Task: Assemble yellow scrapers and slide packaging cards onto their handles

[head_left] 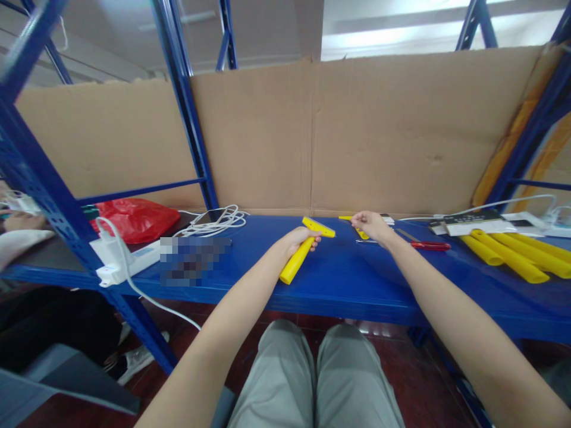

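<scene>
1. While your left hand (298,239) curls round the scraper (296,262) near the surface's (339,279) front edge, your half-curled right hand (368,222) hovers farther back, contents unclear.
2. Likely step: handling; next needs a steady grip.

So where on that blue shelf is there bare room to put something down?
Bare blue shelf shows between the yellow scraper and right forearm, and between the left hand and white cable coil. It's crowded rightward around the yellow tubes, and leftward around the white power strip and red plastic bag.
</scene>
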`<state>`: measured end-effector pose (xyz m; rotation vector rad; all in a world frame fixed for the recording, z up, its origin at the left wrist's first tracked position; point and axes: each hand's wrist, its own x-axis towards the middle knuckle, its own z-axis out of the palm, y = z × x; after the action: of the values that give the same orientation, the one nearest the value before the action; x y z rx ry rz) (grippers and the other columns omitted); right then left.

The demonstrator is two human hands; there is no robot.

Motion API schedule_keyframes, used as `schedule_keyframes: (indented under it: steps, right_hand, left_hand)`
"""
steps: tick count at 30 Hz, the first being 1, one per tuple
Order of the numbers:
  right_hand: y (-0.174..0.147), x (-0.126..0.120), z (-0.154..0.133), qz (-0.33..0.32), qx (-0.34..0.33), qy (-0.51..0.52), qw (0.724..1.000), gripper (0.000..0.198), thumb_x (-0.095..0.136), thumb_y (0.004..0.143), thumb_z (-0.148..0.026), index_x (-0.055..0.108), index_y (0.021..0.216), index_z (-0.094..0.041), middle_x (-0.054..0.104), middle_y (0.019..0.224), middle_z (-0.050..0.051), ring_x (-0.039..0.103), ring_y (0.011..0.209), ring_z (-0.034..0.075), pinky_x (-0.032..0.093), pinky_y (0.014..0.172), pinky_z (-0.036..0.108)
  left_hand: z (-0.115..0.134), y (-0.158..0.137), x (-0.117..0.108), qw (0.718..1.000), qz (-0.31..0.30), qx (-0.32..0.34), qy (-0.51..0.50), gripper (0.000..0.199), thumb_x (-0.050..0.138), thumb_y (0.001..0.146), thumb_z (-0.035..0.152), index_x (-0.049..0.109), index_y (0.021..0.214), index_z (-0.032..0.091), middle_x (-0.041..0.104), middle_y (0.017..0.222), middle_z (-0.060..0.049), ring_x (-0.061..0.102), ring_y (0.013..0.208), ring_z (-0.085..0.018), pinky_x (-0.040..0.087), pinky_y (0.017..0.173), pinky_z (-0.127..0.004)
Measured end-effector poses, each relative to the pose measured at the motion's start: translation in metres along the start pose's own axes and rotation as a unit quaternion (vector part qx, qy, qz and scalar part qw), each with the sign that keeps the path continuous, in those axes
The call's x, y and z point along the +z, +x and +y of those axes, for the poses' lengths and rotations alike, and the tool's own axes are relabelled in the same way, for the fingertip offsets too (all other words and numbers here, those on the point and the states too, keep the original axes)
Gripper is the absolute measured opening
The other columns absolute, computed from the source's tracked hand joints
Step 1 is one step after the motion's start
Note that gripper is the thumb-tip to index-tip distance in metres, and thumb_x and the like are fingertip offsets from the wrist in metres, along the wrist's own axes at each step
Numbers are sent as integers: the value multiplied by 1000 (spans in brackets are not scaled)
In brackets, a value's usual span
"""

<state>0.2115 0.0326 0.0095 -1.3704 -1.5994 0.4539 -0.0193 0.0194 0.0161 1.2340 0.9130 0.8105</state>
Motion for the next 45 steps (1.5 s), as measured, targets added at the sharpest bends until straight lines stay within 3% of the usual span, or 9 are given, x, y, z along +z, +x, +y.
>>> schedule_keyframes:
  steps: [4,9,18,25,33,45]
  right_hand:
    - [-3,15,-4,-63,-38,46,996,9,65,72,-25,59,74,-19,64,70,2,54,61,13,47,62,26]
    - [-10,30,-13,-119,-106,19,987,7,61,74,-27,60,74,-20,64,71,1,57,68,15,48,72,31]
    - [-15,37,-23,-115,-167,-15,979,9,59,75,-18,59,66,-21,65,81,3,60,83,17,46,87,37]
    - [-19,37,-23,-113,-119,31,986,5,60,76,-23,62,72,-20,67,85,3,60,86,17,45,89,37]
    - [-24,38,-29,-128,-35,105,986,7,62,74,-24,62,69,-18,67,83,3,59,84,17,42,91,37]
    - [-23,41,-29,-123,-24,131,983,11,65,69,-29,65,72,-18,67,81,2,59,84,17,41,91,36]
  left_hand:
    - [-3,2,0,999,-7,-36,5,16,50,84,2,53,73,13,52,53,2,44,39,-5,36,39,-15]
    - [-3,2,2,999,-26,-40,12,18,49,85,3,53,71,13,51,53,3,43,38,-5,36,38,-14]
    - [-1,-1,4,999,-36,-33,9,16,52,86,5,54,72,13,52,54,2,45,40,-5,37,40,-14]
    - [-2,2,2,999,-40,-20,5,3,57,85,11,59,84,13,53,55,2,47,44,-7,41,44,-17]
    - [-1,0,3,998,-60,-9,7,11,60,85,12,55,75,13,50,53,4,42,41,-5,36,42,-16]
    - [2,-5,6,999,-45,-3,-6,18,46,87,1,54,74,11,49,52,3,42,39,-5,34,41,-16]
